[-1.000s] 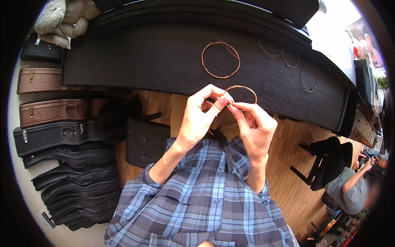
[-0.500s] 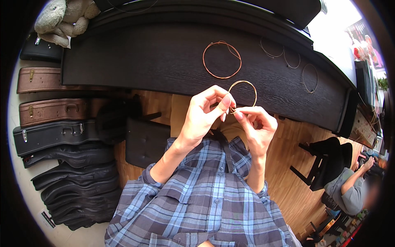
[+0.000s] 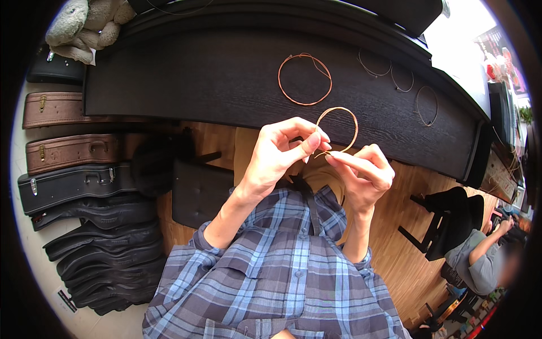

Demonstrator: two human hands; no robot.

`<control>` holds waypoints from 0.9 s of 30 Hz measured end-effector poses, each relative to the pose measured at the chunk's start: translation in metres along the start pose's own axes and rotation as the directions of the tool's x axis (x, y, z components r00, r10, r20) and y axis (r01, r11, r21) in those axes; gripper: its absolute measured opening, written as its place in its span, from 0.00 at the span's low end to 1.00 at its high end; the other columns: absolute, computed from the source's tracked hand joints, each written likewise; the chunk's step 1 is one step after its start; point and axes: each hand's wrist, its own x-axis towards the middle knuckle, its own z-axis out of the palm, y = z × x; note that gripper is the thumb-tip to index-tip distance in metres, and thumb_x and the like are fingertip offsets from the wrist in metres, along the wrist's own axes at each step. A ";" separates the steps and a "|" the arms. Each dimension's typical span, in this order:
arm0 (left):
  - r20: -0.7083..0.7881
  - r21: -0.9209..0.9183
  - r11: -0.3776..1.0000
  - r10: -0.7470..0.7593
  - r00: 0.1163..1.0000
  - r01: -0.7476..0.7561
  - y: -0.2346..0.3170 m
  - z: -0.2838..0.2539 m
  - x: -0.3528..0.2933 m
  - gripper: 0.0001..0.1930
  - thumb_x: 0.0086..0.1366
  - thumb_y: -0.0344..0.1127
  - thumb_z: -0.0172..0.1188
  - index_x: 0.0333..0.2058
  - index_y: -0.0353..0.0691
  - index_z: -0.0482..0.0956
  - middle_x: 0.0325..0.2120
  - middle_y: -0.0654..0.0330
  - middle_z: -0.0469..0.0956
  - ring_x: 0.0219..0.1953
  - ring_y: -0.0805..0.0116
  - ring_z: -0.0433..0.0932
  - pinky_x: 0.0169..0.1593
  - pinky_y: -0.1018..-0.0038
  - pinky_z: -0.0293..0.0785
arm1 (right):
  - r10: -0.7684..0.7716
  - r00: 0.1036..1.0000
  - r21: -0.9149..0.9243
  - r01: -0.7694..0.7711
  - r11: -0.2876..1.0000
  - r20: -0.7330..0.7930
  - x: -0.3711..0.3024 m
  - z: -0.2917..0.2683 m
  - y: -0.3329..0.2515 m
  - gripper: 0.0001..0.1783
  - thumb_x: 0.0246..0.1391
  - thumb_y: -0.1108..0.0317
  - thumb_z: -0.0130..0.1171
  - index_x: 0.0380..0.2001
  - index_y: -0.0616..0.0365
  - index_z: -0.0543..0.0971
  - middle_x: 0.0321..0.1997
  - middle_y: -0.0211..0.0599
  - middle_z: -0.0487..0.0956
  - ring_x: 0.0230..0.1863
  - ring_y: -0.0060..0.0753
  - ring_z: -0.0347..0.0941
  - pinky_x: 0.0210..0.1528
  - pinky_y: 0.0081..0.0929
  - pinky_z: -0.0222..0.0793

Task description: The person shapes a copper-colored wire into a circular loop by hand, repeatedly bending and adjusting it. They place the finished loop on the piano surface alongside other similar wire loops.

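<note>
My left hand [image 3: 279,155] pinches a coiled, bronze-coloured guitar string [image 3: 357,129] between thumb and fingertips, at the lower left of its loop. Close beside it, my right hand [image 3: 366,176] has thumb and index finger closed on the same coil near its bottom. A short loose end sticks out between the two hands. Just beyond, a second, more coppery coiled string [image 3: 305,104] lies on the black wooden table [image 3: 186,73]. Several thin, silvery coiled strings [image 3: 427,125] rest farther right on that surface.
Brown and black instrument cases [image 3: 73,152] and soft black bags [image 3: 107,248] are stacked at the left. A black padded stool [image 3: 200,195] stands below the table edge. A grey plush toy [image 3: 70,28] sits at far left. Another person [image 3: 477,265] is at the right, near a black chair [image 3: 446,220].
My right hand has shifted a little to the right and its fingers have straightened somewhat. The held loop has tilted slightly rightward, and its loose end shows more. My left hand is almost unmoved.
</note>
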 end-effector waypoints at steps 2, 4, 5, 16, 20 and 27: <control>-0.032 -0.006 1.000 -0.004 0.999 0.004 0.001 0.001 0.000 0.08 0.68 0.34 0.66 0.38 0.35 0.82 0.34 0.59 0.83 0.33 0.77 0.78 0.39 0.79 0.74 | 0.060 0.998 -0.007 -0.060 0.998 0.014 0.000 -0.002 -0.001 0.23 0.32 0.69 0.82 0.38 0.42 0.91 0.19 0.18 0.69 0.18 0.12 0.60 0.19 0.18 0.53; -0.045 -0.004 1.000 -0.007 0.999 0.007 0.001 0.002 0.000 0.07 0.67 0.33 0.67 0.36 0.35 0.81 0.33 0.58 0.83 0.31 0.77 0.77 0.40 0.78 0.74 | 0.085 0.996 -0.013 -0.084 0.996 0.042 0.000 -0.002 -0.001 0.23 0.31 0.69 0.82 0.38 0.42 0.91 0.19 0.19 0.69 0.18 0.12 0.60 0.19 0.17 0.53; -0.039 0.000 1.000 -0.007 0.999 0.007 0.002 0.002 0.000 0.07 0.67 0.33 0.67 0.37 0.35 0.81 0.33 0.58 0.83 0.32 0.77 0.77 0.40 0.78 0.74 | 0.079 0.995 -0.014 -0.078 0.997 0.062 0.000 -0.001 -0.001 0.23 0.31 0.69 0.82 0.38 0.42 0.91 0.18 0.19 0.69 0.18 0.12 0.60 0.18 0.17 0.53; 0.075 -0.032 0.998 0.053 0.996 -0.051 -0.001 -0.002 -0.002 0.07 0.68 0.31 0.66 0.41 0.34 0.83 0.35 0.59 0.84 0.38 0.76 0.82 0.42 0.80 0.77 | -0.009 0.995 0.007 0.008 1.000 0.100 0.001 -0.002 0.000 0.21 0.31 0.68 0.82 0.36 0.45 0.91 0.18 0.19 0.68 0.19 0.16 0.63 0.20 0.20 0.57; 0.071 -0.023 1.000 0.014 0.997 -0.012 -0.001 -0.004 -0.003 0.08 0.68 0.31 0.66 0.42 0.33 0.83 0.35 0.60 0.84 0.36 0.77 0.81 0.41 0.81 0.75 | -0.019 0.998 -0.004 0.019 1.000 0.056 -0.001 0.001 0.001 0.21 0.31 0.66 0.82 0.36 0.40 0.91 0.17 0.18 0.68 0.19 0.17 0.62 0.21 0.20 0.57; 0.071 0.048 0.998 -0.048 0.996 0.045 0.003 -0.006 -0.009 0.10 0.69 0.35 0.65 0.45 0.35 0.81 0.35 0.61 0.84 0.37 0.78 0.80 0.42 0.82 0.73 | -0.051 0.982 -0.069 0.065 0.996 0.180 -0.002 -0.008 0.007 0.19 0.33 0.61 0.81 0.35 0.34 0.91 0.17 0.18 0.67 0.19 0.19 0.61 0.21 0.22 0.57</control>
